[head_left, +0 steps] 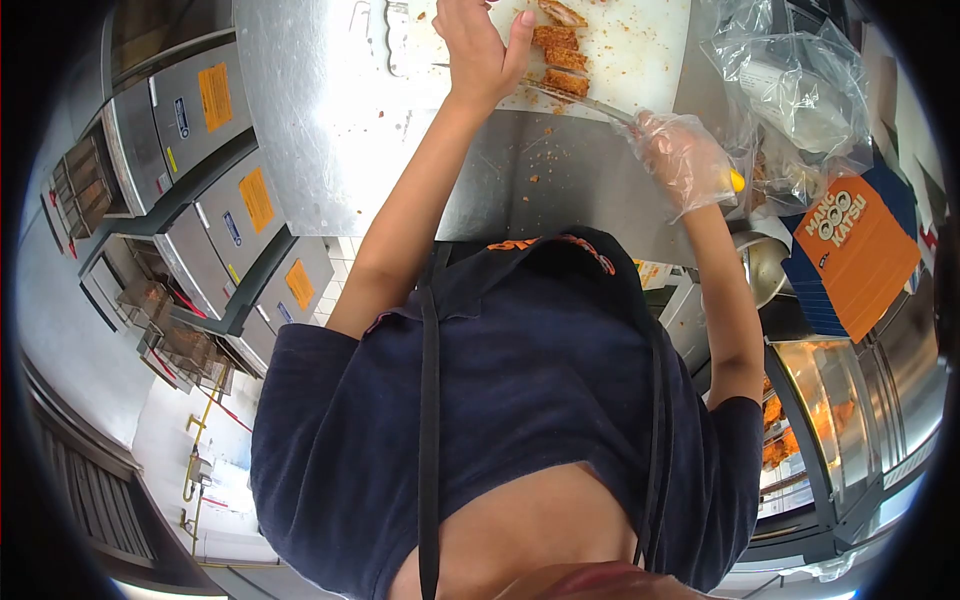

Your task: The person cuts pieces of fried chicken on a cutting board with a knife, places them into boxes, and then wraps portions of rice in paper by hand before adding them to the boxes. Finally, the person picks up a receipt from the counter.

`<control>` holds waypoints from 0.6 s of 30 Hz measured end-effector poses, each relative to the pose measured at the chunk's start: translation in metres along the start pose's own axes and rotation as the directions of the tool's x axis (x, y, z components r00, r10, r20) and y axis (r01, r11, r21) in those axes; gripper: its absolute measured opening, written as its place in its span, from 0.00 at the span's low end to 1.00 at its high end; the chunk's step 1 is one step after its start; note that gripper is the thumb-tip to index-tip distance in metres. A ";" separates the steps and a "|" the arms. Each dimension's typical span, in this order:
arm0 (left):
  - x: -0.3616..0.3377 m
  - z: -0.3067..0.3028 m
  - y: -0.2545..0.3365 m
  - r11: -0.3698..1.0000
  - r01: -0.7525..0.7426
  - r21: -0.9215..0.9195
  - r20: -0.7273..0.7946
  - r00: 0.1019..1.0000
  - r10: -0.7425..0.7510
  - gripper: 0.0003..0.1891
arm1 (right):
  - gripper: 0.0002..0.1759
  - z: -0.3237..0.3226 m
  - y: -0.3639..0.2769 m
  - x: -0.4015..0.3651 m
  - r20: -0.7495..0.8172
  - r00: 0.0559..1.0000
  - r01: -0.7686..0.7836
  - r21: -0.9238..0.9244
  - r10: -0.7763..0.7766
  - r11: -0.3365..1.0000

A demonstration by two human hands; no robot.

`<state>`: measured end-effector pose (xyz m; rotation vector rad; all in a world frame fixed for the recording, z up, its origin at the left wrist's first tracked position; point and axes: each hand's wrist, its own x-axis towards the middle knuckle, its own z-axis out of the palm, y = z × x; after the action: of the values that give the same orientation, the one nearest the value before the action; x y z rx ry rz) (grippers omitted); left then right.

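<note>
Strips of breaded fried cutlet (560, 50) lie in a row on the white cutting board (640, 55). My left hand (482, 50) is bare and hovers over the board just left of the strips, its thumb spread; the top of the frame cuts off its fingertips. A clear plastic glove covers my right hand (690, 160), which is closed around the end of a long metal knife (600, 107). The blade points left across the board's near edge, by the nearest strip, and part of it passes behind my left wrist.
Crumbs dot the steel counter (540, 190). At the right are clear plastic bags (800, 90), an orange and navy box (855, 250) and a metal bowl (765, 268). A glass case (825, 400) with fried food stands lower right. Fryer baskets (85, 185) hang by steel units at left.
</note>
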<state>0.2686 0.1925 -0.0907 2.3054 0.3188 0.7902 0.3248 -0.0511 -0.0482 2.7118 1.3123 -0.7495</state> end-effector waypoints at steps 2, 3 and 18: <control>-0.002 0.004 0.000 1.000 0.000 -0.005 0.018 1.000 0.000 0.22 | 0.12 0.004 -0.001 0.001 0.015 1.000 -0.019 -0.027 0.019 0.999; -0.004 0.010 0.002 1.000 0.025 0.017 0.014 1.000 -0.025 0.20 | 0.12 0.007 0.000 0.002 0.026 0.999 -0.037 -0.055 0.039 0.998; -0.063 -0.117 -0.023 0.974 0.198 0.111 -0.220 0.960 -0.170 0.22 | 0.27 0.001 0.037 0.023 -0.110 0.841 -0.487 0.273 0.530 0.830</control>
<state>0.1462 0.2436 -0.0653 2.2750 0.6901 0.9422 0.3646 -0.0582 -0.0657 3.1629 0.4650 -0.6388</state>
